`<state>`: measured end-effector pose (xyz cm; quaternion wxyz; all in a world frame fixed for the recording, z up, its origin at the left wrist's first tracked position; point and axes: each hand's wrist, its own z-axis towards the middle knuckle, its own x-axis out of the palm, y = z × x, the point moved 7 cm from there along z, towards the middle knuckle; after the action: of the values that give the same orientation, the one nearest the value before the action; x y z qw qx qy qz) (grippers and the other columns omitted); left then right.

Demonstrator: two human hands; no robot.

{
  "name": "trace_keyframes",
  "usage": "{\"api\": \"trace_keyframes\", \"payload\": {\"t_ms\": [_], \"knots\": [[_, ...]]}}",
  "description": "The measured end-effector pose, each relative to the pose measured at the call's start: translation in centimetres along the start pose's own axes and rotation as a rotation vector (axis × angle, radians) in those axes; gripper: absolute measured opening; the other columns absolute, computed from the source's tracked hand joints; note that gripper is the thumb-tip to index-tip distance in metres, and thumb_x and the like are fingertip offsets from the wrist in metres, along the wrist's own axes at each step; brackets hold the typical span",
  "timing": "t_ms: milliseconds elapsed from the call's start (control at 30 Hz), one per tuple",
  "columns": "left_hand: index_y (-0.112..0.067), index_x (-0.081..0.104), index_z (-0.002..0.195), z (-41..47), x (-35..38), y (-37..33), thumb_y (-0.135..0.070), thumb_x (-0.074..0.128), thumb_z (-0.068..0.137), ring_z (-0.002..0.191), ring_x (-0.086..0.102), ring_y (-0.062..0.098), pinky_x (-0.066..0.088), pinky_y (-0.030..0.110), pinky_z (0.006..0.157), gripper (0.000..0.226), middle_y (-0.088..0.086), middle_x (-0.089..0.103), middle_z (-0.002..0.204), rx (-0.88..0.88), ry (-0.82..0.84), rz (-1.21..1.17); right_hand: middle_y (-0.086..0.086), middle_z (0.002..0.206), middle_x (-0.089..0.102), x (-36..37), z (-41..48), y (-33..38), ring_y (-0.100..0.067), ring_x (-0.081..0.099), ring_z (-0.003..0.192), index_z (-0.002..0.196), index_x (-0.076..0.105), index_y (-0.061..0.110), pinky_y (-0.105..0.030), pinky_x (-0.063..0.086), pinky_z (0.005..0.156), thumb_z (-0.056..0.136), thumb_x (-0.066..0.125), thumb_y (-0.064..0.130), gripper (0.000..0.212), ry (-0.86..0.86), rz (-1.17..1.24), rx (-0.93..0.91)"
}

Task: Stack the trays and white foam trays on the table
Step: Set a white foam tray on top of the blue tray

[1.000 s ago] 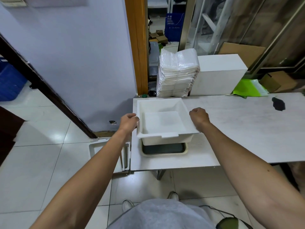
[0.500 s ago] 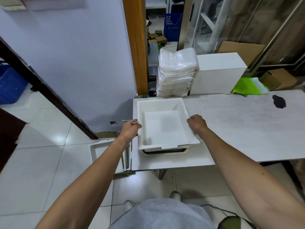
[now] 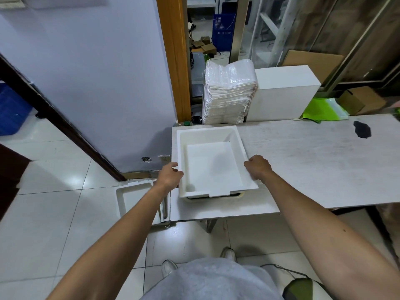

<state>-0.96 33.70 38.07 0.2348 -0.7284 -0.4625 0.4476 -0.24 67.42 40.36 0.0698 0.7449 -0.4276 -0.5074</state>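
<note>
A: Foam first, from nine o'clock: left hand (image 3: 172, 174), fingers curled against the white foam tray (image 3: 213, 164), which sits on a beige tray (image 3: 237, 195) at the table's (image 3: 313, 161) left end.
B: Right hand (image 3: 257, 166), three o'clock, clasps the rim too. Press evenly so it nests level. Writing?
A: None legible.

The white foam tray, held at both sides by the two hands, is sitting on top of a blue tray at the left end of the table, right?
Not quite. The head view shows the white foam tray, with the left hand and right hand at its sides, resting on a beige tray with a dark inside, not a blue one. It is at the left end of the table.
</note>
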Motion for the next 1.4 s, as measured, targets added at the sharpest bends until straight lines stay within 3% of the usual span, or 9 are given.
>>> {"api": "trace_keyframes", "payload": {"t_ms": [100,267,500,667,800,967,1133,1267,1400], "knots": [[-0.01,0.043,0.147,0.1,-0.2,-0.9,-0.005,0.057,0.093,0.083,0.063,0.024,0.056,0.036,0.072,0.056,0.014,0.06,0.125,0.034,-0.022,0.015,-0.003,0.073,0.051,-0.4,-0.2,0.2,-0.024,0.048,0.068,0.074,0.048,0.014,-0.031,0.034,0.06,0.085,0.051,0.02,0.013,-0.021,-0.014,-0.026],[-0.013,0.046,0.147,1.0,-0.7,-1.5,-0.006,0.059,0.09,0.111,0.062,0.028,0.052,0.041,0.099,0.059,0.01,0.062,0.129,0.054,-0.033,0.004,-0.005,0.079,0.057,-0.9,-0.2,0.3,-0.026,0.053,0.075,0.077,0.054,0.012,-0.031,0.037,0.061,0.087,0.052,0.02,0.013,-0.024,0.005,-0.041],[-0.014,0.049,0.145,0.7,-0.5,-1.4,-0.007,0.061,0.091,0.107,0.063,0.028,0.055,0.042,0.093,0.056,0.009,0.063,0.127,0.071,-0.062,-0.004,-0.007,0.106,0.064,-0.5,-0.1,-0.4,-0.027,0.058,0.094,0.114,0.061,0.012,-0.033,0.047,0.075,0.089,0.053,0.02,0.028,-0.044,-0.004,-0.034],[-0.016,0.051,0.145,0.0,-0.9,-2.4,-0.013,0.058,0.097,0.114,0.056,0.02,0.045,0.027,0.087,0.048,0.005,0.059,0.135,0.136,-0.14,0.005,-0.007,0.105,0.066,-0.6,-0.2,-0.1,-0.027,0.059,0.093,0.111,0.06,0.011,-0.034,0.048,0.074,0.088,0.051,0.021,0.027,-0.075,-0.008,-0.051],[-0.018,0.048,0.146,0.1,-1.1,-2.9,-0.015,0.057,0.099,0.125,0.054,0.023,0.046,0.03,0.092,0.048,0.003,0.056,0.14,0.153,-0.148,-0.004,-0.006,0.103,0.064,-0.5,-0.3,-0.3,-0.028,0.06,0.093,0.109,0.058,0.01,-0.036,0.05,0.076,0.088,0.051,0.023,0.025,-0.076,-0.011,-0.061],[-0.018,0.049,0.146,0.8,-1.1,-2.6,-0.014,0.056,0.099,0.122,0.055,0.023,0.047,0.029,0.085,0.048,0.004,0.056,0.141,0.134,-0.14,0.027,-0.006,0.104,0.065,-0.3,-0.5,-0.6,-0.027,0.06,0.093,0.11,0.058,0.009,-0.039,0.053,0.081,0.089,0.052,0.024,0.026,-0.088,-0.007,-0.064],[-0.016,0.049,0.146,1.3,-1.1,-1.7,-0.011,0.057,0.098,0.127,0.054,0.024,0.045,0.039,0.106,0.049,0.005,0.057,0.141,0.119,-0.123,0.035,-0.005,0.105,0.063,0.3,-0.8,-0.5,-0.026,0.059,0.095,0.114,0.057,0.01,-0.038,0.052,0.082,0.091,0.053,0.025,0.028,-0.07,-0.006,-0.065],[-0.014,0.051,0.144,1.0,-1.2,-1.1,-0.009,0.057,0.096,0.125,0.055,0.023,0.045,0.033,0.102,0.049,0.006,0.058,0.139,0.12,-0.106,0.019,-0.003,0.106,0.064,0.5,-1.0,-0.6,-0.025,0.059,0.095,0.115,0.058,0.012,-0.037,0.052,0.082,0.09,0.053,0.026,0.029,-0.071,0.011,-0.067],[-0.019,0.056,0.14,0.7,-1.2,-0.2,-0.013,0.06,0.093,0.12,0.059,0.02,0.047,0.041,0.106,0.048,0.002,0.063,0.133,0.102,-0.124,-0.031,-0.002,0.108,0.065,0.7,-1.2,-0.8,-0.025,0.06,0.096,0.116,0.058,0.013,-0.035,0.05,0.08,0.091,0.054,0.025,0.029,-0.066,0.016,-0.075]]}}
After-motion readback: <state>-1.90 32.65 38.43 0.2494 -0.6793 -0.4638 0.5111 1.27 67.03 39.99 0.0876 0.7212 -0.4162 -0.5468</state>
